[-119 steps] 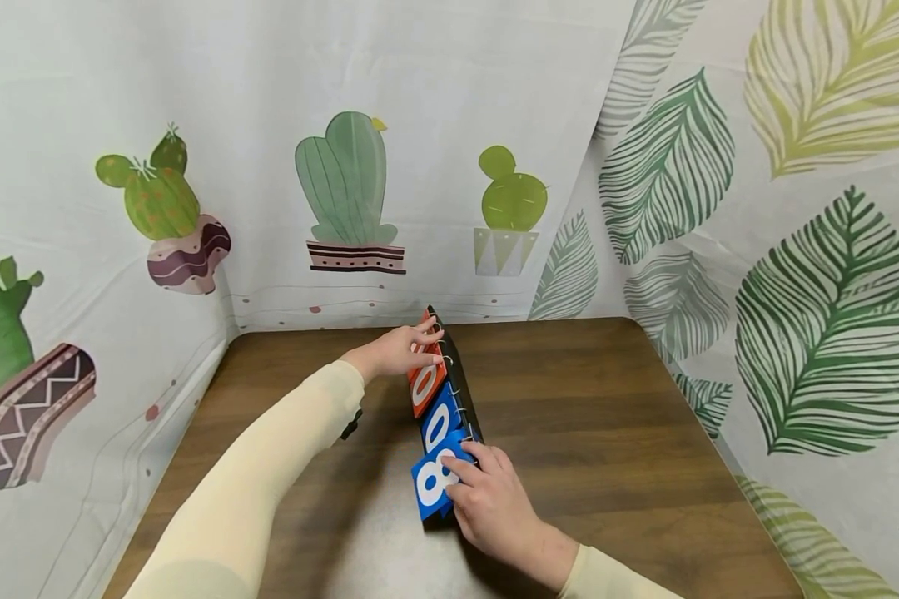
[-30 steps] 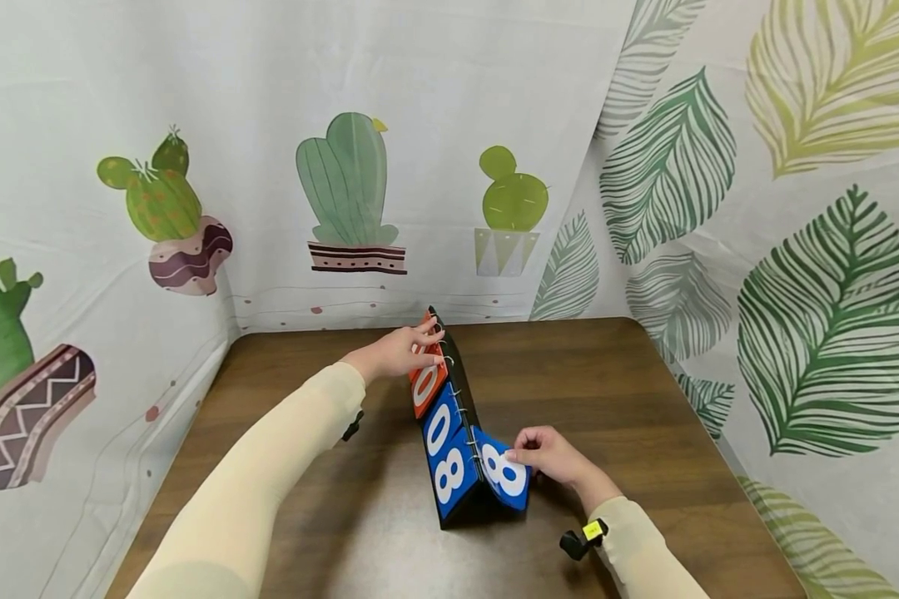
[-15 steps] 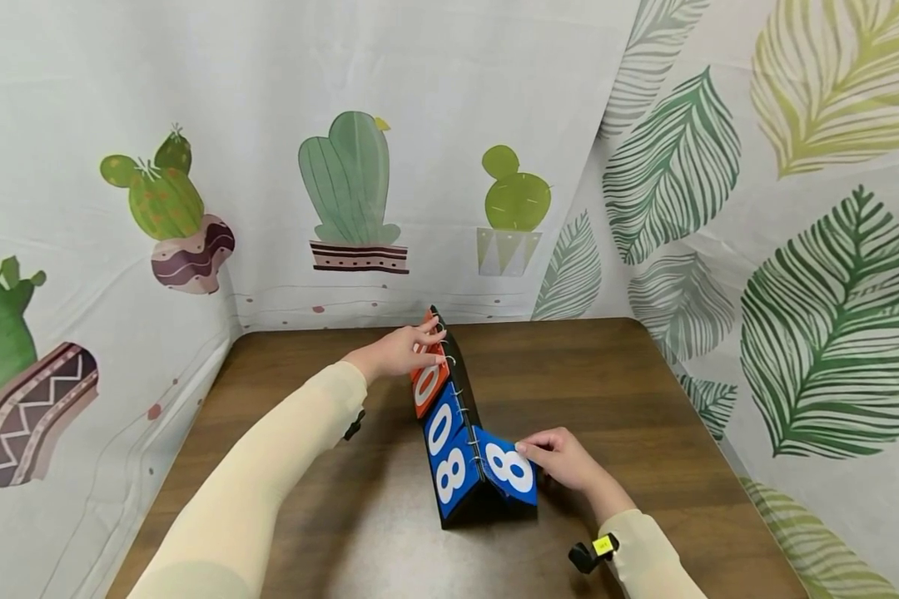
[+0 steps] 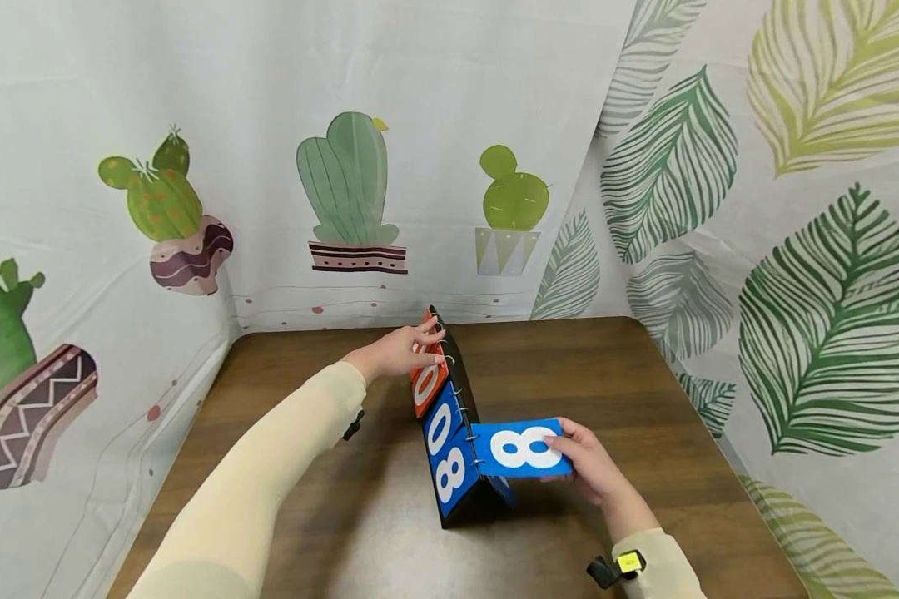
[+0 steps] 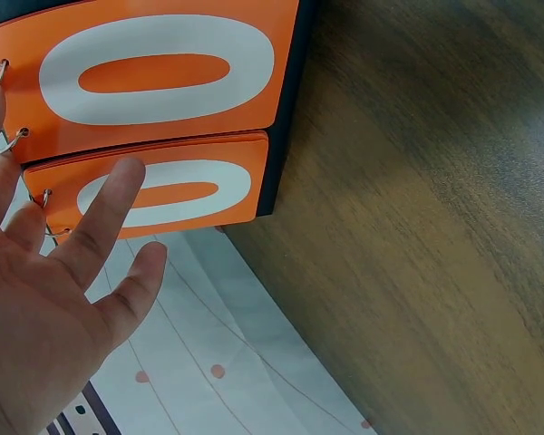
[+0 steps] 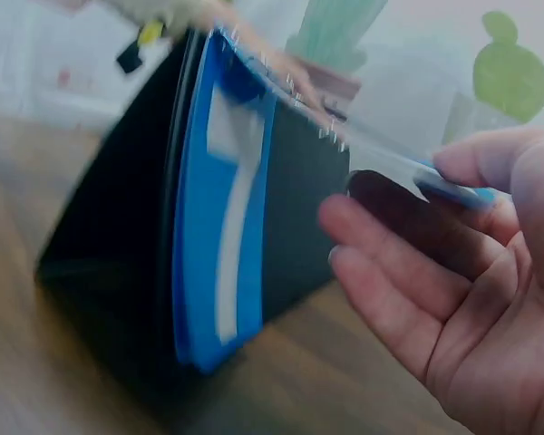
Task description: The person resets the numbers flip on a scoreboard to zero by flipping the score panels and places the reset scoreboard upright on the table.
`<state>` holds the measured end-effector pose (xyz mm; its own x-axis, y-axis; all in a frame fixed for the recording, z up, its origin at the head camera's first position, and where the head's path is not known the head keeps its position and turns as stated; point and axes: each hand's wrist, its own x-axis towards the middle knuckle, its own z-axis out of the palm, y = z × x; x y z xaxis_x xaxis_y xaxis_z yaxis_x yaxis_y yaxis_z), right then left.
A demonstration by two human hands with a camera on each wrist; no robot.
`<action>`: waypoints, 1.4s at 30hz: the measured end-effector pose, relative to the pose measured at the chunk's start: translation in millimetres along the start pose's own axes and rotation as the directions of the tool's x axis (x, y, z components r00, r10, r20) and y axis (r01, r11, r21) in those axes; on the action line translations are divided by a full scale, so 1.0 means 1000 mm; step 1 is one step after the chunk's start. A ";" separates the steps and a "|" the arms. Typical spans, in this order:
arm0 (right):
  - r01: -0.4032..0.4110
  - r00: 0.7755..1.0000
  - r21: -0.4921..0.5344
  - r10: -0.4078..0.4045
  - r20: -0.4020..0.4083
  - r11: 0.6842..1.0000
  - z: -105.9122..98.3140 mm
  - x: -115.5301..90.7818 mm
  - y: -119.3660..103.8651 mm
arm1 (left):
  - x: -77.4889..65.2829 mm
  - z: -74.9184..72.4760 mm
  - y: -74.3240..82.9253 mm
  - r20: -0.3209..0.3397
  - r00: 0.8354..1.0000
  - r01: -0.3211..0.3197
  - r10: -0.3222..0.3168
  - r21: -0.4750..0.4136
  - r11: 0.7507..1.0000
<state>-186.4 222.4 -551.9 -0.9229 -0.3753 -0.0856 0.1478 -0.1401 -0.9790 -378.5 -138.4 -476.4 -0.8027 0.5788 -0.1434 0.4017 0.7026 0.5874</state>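
Currently, the right hand (image 4: 590, 457) pinches a blue card marked 8 (image 4: 524, 449) between thumb and fingers, holding it out nearly level from the ridge of the flip scoreboard (image 4: 463, 381). That scoreboard stands like a tent on the wooden table (image 4: 607, 383), its cards hung on metal rings. The left hand (image 4: 397, 351) reaches over the scoreboard's far end, fingers spread wide and touching the ridge. Under it are 2 orange cards showing 0, the larger card (image 5: 154, 72) and the smaller card (image 5: 163, 192). Nearer along the scoreboard's left slope lie a blue 0 card (image 4: 440, 428) and a second 8 card (image 4: 453, 476). Another blue card (image 6: 227, 227) hangs down the scoreboard's right slope, its white figure blurred. Behind the scoreboard hangs a cactus-print cloth (image 4: 434, 150).
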 end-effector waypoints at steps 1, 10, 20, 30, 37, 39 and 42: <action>0.016 1.000 0.072 -0.018 0.024 0.997 0.002 -0.002 -0.004 | 0.000 0.000 0.000 0.000 1.000 0.000 0.000 0.001 1.000; 0.281 0.946 0.206 -0.307 0.102 0.937 0.046 -0.015 -0.035 | 0.001 0.001 0.001 0.004 1.000 0.015 -0.015 -0.001 1.000; 0.404 0.892 -0.706 -0.423 0.161 0.581 0.111 -0.017 -0.047 | 0.002 0.000 -0.002 0.007 1.000 -0.010 0.010 0.007 1.000; 0.436 0.792 -0.885 -0.537 0.291 0.164 0.135 -0.013 -0.036 | 0.001 0.002 0.000 -0.007 1.000 -0.004 0.004 0.023 1.000; 0.341 0.838 -0.937 -0.474 0.270 0.070 0.147 -0.015 -0.025 | -0.002 -0.001 0.004 -0.004 1.000 0.019 -0.019 0.009 1.000; 0.329 0.846 -0.943 -0.459 0.273 0.045 0.149 -0.016 -0.021 | -0.002 -0.001 0.004 -0.002 1.000 0.018 -0.018 0.011 1.000; 0.315 0.851 -0.949 -0.444 0.281 0.003 0.151 -0.016 -0.015 | -0.001 -0.001 0.004 -0.002 1.000 0.010 -0.010 0.026 1.000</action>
<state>-120.4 91.8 -507.8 -0.7508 -0.5148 0.4139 -0.6279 0.7506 -0.2055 -376.8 -136.9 -473.4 -0.8076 0.5711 -0.1471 0.4054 0.7187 0.5649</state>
